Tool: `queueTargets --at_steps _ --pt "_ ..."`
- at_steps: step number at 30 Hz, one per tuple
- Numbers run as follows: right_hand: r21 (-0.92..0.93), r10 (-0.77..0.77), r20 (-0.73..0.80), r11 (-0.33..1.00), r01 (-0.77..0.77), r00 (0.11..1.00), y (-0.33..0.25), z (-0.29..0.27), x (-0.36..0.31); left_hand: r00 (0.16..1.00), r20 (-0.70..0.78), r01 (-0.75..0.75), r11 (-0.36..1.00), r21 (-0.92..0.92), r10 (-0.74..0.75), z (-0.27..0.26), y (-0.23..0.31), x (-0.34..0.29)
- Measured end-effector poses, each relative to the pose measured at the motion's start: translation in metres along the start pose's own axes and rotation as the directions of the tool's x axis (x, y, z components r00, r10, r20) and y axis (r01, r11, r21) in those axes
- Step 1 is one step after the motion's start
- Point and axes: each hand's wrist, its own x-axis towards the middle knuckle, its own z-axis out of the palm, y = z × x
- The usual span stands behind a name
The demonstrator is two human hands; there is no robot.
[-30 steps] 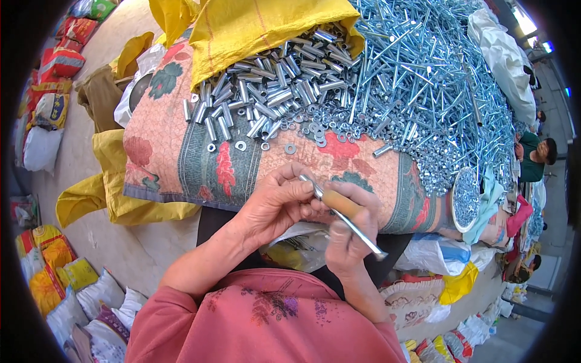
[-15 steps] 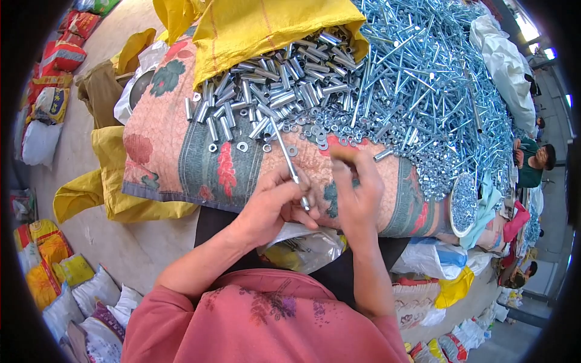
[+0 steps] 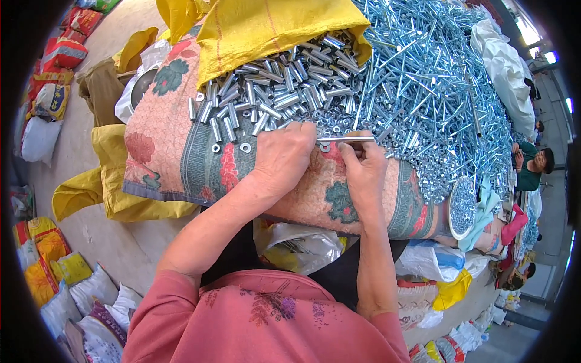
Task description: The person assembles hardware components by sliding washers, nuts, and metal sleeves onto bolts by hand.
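A long silvery bolt [image 3: 344, 139] lies level between my hands, over the near edge of the pile. My left hand [image 3: 283, 156] is closed in a fist round its left end, which the fingers hide. With thumb and fingers, my right hand [image 3: 368, 172] pinches the bolt near its right end; whether a small part is also in that pinch cannot be made out. Just beyond my hands lie loose washers [image 3: 245, 147] and short metal sleeves [image 3: 260, 124]. Small nuts [image 3: 433, 181] are heaped to the right of my right hand.
A yellow woven sack [image 3: 272, 36] spills sleeves onto the flower-patterned cloth [image 3: 163, 139]. Long bolts [image 3: 417, 78] form a big heap at the far right. A white oval bowl [image 3: 463, 212] of small parts stands right. Filled bags [image 3: 94, 287] line the left floor. Another person [image 3: 532, 166] sits far right.
My left hand has moved forward and turned over, closing round the bolt's end. The bolt has swung from upright-slanting to level. My right hand has come down onto it.
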Motion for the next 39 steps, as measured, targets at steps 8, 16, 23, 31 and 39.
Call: queueTargets --at_steps 8,16,23,31,39 --pt "0.358 0.108 0.126 0.922 -0.147 0.986 -0.009 0.003 -0.022 0.997 -0.017 0.066 0.918 -0.39 -0.079 -0.011 0.01 -0.01" --pt "0.453 0.078 0.034 0.887 -0.085 0.996 -0.005 0.012 -0.039 0.807 0.548 0.559 -0.014 -0.829 -0.221 -0.021 0.016 -0.022" --pt "0.572 0.184 0.012 0.805 -0.158 0.983 0.003 -0.002 -0.032 0.861 0.503 0.507 0.185 -0.842 -0.074 -0.032 0.02 -0.024" --pt "0.845 0.147 0.103 0.508 -0.164 0.984 0.005 -0.024 -0.037 0.899 0.43 0.325 0.526 -0.786 0.086 -0.034 0.019 -0.046" --pt "0.828 0.126 0.074 0.546 -0.131 0.989 0.007 -0.031 -0.046 0.883 0.454 0.349 0.482 -0.804 0.119 -0.035 0.016 -0.05"
